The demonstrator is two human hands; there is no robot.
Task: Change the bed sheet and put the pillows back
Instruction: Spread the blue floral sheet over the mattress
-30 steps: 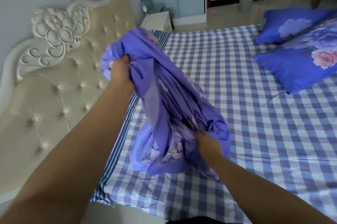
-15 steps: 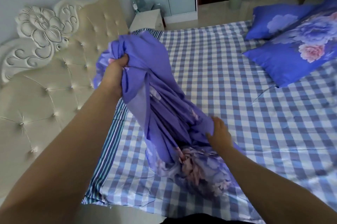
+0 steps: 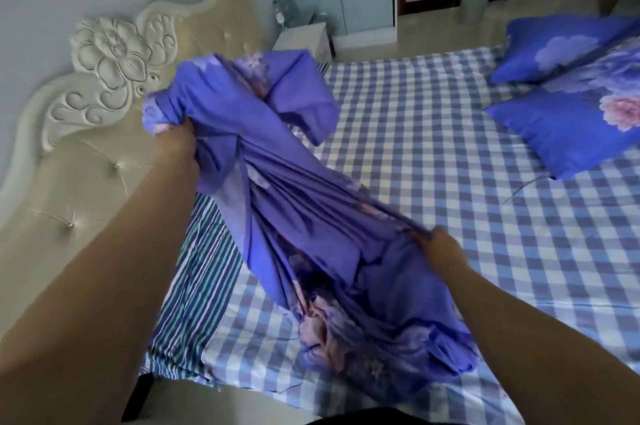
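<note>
A bunched purple floral sheet [image 3: 294,216] hangs stretched between my hands above the bed. My left hand [image 3: 176,147] grips its upper end near the headboard. Lower down, my right hand [image 3: 441,248] clutches a fold, and the sheet's loose end rests on the blue-and-white checked sheet [image 3: 450,154] that covers the mattress. Two blue floral pillows [image 3: 571,113] lie at the bed's far right side.
A cream tufted headboard [image 3: 86,154] with a carved flower stands at the left. A striped mattress edge [image 3: 194,286] shows beside it. Behind the bed are a white nightstand [image 3: 301,38], a pale wardrobe, a waste bin [image 3: 474,2] and an open doorway.
My hands have drawn apart, the right one sliding outward along the cloth, so the purple sheet is stretched longer between them. The view has shifted slightly.
</note>
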